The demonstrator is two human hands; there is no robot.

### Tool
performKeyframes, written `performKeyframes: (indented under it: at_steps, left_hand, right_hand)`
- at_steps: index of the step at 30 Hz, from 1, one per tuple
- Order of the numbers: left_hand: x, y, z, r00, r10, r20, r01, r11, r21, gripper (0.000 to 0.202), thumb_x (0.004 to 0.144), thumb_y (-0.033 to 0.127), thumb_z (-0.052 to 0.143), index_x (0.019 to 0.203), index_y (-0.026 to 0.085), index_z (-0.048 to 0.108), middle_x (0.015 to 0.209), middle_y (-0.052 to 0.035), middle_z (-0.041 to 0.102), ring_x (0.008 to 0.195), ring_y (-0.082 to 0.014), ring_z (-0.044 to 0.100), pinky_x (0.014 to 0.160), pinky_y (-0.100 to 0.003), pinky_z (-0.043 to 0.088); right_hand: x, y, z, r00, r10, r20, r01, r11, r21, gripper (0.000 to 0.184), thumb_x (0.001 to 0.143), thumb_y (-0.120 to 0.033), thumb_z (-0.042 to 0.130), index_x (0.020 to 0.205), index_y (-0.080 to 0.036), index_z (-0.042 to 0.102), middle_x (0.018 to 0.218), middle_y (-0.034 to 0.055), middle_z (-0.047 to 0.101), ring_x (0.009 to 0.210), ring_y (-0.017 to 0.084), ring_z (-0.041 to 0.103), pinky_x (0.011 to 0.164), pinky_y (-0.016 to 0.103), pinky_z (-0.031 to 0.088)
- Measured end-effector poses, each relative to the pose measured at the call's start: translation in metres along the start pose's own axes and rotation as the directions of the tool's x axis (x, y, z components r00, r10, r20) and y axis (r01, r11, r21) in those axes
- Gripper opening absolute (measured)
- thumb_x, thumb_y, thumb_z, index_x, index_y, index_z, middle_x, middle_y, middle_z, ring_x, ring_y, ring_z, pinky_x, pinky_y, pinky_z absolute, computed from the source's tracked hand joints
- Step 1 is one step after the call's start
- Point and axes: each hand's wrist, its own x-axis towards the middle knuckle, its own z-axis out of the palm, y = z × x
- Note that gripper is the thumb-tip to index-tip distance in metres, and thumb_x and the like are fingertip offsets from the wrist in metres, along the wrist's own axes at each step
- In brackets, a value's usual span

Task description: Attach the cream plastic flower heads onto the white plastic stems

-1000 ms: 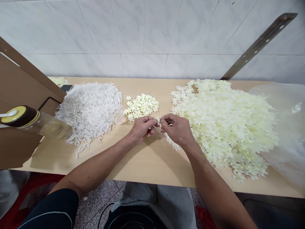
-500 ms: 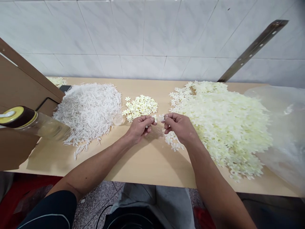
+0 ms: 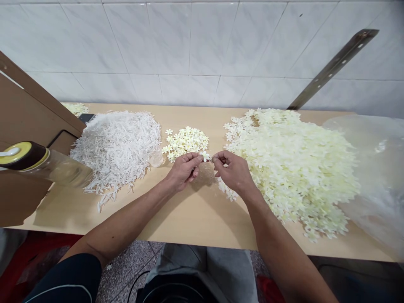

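Observation:
My left hand (image 3: 184, 170) is closed in a pinch on a small cream flower (image 3: 205, 156), held just above the table. My right hand (image 3: 232, 171) is curled a few centimetres to its right, fingertips pinched together; whatever it holds is too small to make out. Behind the hands lies a small heap of finished flowers (image 3: 187, 142). A big pile of cream flower petals (image 3: 290, 160) spreads to the right of my right hand. A heap of thin white stems (image 3: 118, 145) lies to the left.
The wooden table (image 3: 195, 210) runs along a white tiled wall. A clear bottle with a yellow and brown cap (image 3: 41, 164) pokes in at the left, before a brown board (image 3: 28, 126). A clear plastic bag (image 3: 375, 168) lies at the right, a metal bracket (image 3: 331, 67) above.
The hands were touching at the fingertips a second ago, then drew slightly apart. The flower now shows clearly at my left fingertips.

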Motion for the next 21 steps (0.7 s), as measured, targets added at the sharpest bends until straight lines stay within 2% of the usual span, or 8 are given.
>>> performKeyframes:
  at_steps: [3,9,13,15,17,21]
  left_hand:
    - [0.000,0.000,0.000,1.000,-0.014,0.019,0.014,1.000,-0.004,0.038,0.076,0.046,0.081,0.087,0.014,0.063,0.049,0.0070,0.050,0.033,-0.0022,0.032,0.033,-0.017,0.017]
    - [0.000,-0.001,-0.002,0.996,-0.015,0.089,0.016,1.000,-0.011,0.038,0.078,0.046,0.080,0.084,0.014,0.060,0.051,0.0062,0.053,0.031,-0.0017,0.030,0.032,-0.017,0.016]
    - [-0.001,-0.002,-0.002,0.994,-0.015,0.109,0.015,1.000,0.002,0.038,0.078,0.046,0.079,0.084,0.015,0.059,0.048,0.0072,0.051,0.031,-0.0024,0.030,0.032,-0.017,0.017]
    - [-0.001,-0.002,-0.002,0.995,-0.015,0.097,0.014,1.000,0.007,0.038,0.078,0.046,0.079,0.085,0.015,0.060,0.050,0.0065,0.053,0.031,-0.0023,0.031,0.032,-0.017,0.017]
    - [0.000,-0.002,-0.002,0.998,-0.008,0.070,0.008,1.000,0.003,0.038,0.077,0.045,0.080,0.085,0.014,0.060,0.056,0.0045,0.058,0.032,-0.0016,0.032,0.032,-0.017,0.018]
    - [0.003,-0.003,-0.003,1.000,0.008,0.014,-0.008,1.000,-0.017,0.038,0.075,0.043,0.082,0.085,0.014,0.060,0.085,-0.0040,0.072,0.037,0.0004,0.036,0.033,-0.017,0.020]
  right_hand:
    - [0.001,0.002,0.002,1.000,-0.002,-0.006,0.002,1.000,0.021,0.015,0.085,-0.032,0.066,0.090,-0.018,0.068,0.083,0.0060,0.070,0.065,0.016,0.067,0.052,0.027,0.058]
    - [0.005,0.005,-0.005,0.986,0.060,0.154,-0.114,0.921,0.373,0.036,0.078,-0.037,0.078,0.104,-0.016,0.063,0.087,0.0067,0.068,0.073,0.019,0.068,0.055,0.031,0.062]
    - [0.006,0.005,-0.009,0.957,0.053,0.287,-0.157,0.922,0.354,0.033,0.082,-0.041,0.076,0.100,-0.015,0.071,0.087,0.0079,0.070,0.073,0.017,0.067,0.056,0.027,0.060]
    - [0.005,0.004,-0.009,0.962,0.043,0.271,-0.132,0.938,0.320,0.029,0.082,-0.041,0.075,0.095,-0.015,0.073,0.084,0.0073,0.070,0.074,0.017,0.067,0.057,0.026,0.060]
    - [0.005,0.005,-0.008,0.978,0.036,0.206,-0.095,0.954,0.286,0.028,0.081,-0.041,0.076,0.094,-0.016,0.075,0.085,0.0064,0.072,0.072,0.017,0.067,0.059,0.027,0.061]
    - [0.004,0.005,-0.010,0.993,0.011,0.118,-0.041,0.967,0.253,0.027,0.081,-0.043,0.077,0.090,-0.017,0.075,0.083,0.0041,0.070,0.069,0.015,0.064,0.061,0.030,0.062]
